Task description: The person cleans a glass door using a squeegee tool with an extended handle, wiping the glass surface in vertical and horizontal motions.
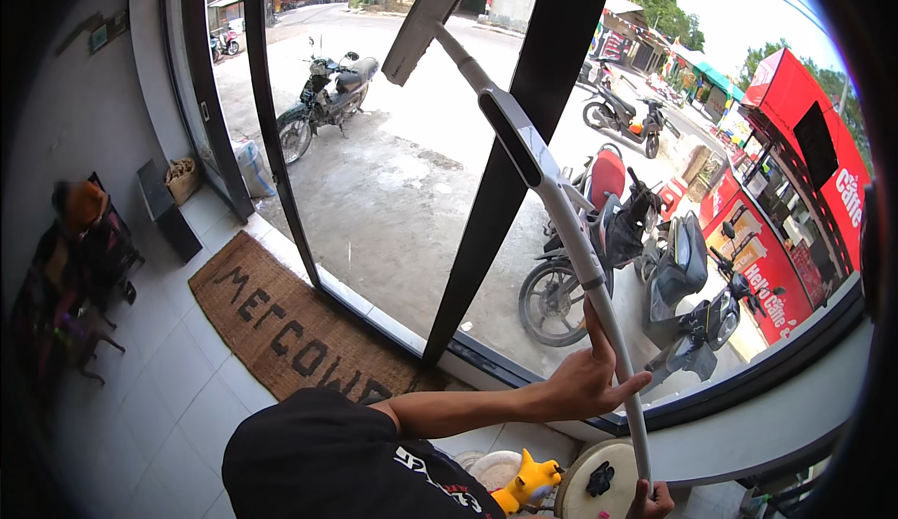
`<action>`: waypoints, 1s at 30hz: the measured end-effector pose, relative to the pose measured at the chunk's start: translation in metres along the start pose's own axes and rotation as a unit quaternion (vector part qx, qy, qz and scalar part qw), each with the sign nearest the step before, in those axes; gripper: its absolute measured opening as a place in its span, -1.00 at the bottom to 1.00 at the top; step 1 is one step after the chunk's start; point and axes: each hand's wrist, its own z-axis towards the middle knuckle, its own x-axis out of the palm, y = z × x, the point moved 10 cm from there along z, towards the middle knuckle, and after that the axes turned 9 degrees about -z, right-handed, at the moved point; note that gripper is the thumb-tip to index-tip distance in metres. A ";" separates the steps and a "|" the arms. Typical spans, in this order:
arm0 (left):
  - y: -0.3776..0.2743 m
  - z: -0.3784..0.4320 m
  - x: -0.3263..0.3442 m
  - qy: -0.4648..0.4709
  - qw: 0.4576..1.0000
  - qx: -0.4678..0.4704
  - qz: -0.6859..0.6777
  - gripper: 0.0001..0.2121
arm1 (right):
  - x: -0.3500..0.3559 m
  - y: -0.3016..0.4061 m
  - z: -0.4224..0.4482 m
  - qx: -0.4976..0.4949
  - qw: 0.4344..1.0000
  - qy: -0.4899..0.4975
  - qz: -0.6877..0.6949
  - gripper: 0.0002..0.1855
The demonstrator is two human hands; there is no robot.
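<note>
Both of my hands are on the pale grey pole of a long-handled spray mop (582, 245). My left hand (586, 381) is at the middle of the pole, its index finger stretched up along it and its thumb across it. Lower down, my right hand (649, 501) wraps the bottom end, partly cut off by the picture's edge. The flat mop head (421, 28) is raised, tilted, in front of the glass door (379, 189); whether it touches the glass I cannot tell. A dark inset runs along the thicker upper body of the pole.
A black door frame post (491, 238) stands behind the pole. Below lie a coir doormat (302, 322), a round cream-topped stool (586, 470) with a small black item on it, and a yellow toy (530, 480). Motorbikes (330, 91) and a red kiosk (765, 266) are outside.
</note>
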 end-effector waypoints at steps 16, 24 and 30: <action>0.017 -0.030 -0.285 -0.383 0.923 0.014 -0.011 -0.07 | 0.106 0.222 0.032 -0.078 0.959 0.183 0.202 -0.66; 0.092 -0.057 -0.190 -0.276 0.954 -0.112 -0.046 0.02 | 0.131 0.115 -0.008 -0.012 0.965 0.254 0.064 -0.62; 0.138 -0.062 -0.083 -0.178 0.974 -0.116 -0.077 0.06 | 0.094 0.041 -0.012 -0.029 0.985 0.169 0.021 -0.57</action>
